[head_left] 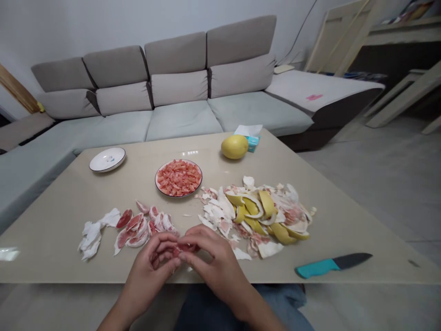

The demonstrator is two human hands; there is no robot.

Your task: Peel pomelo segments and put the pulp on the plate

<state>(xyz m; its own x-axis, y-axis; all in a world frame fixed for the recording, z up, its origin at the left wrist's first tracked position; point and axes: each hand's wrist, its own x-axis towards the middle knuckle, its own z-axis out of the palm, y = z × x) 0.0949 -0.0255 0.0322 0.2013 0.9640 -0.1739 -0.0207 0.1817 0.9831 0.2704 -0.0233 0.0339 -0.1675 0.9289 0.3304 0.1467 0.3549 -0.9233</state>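
Both left hand (153,261) and right hand (212,257) pinch a red pulp piece (184,248) over the table (138,184), seemingly to steady it. Segments (137,228) lie just beyond, probably for easy reach; peel scraps (255,220) sit rightward, apparently kept off the plate (179,196).

A small, glistening red piece of fruit (186,247), partly hidden, is held between the left hand (153,263) and right hand (214,257).

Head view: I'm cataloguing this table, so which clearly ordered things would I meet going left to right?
Crumpled tissue → fruit segments → plate of fruit pieces → peel pile → knife.
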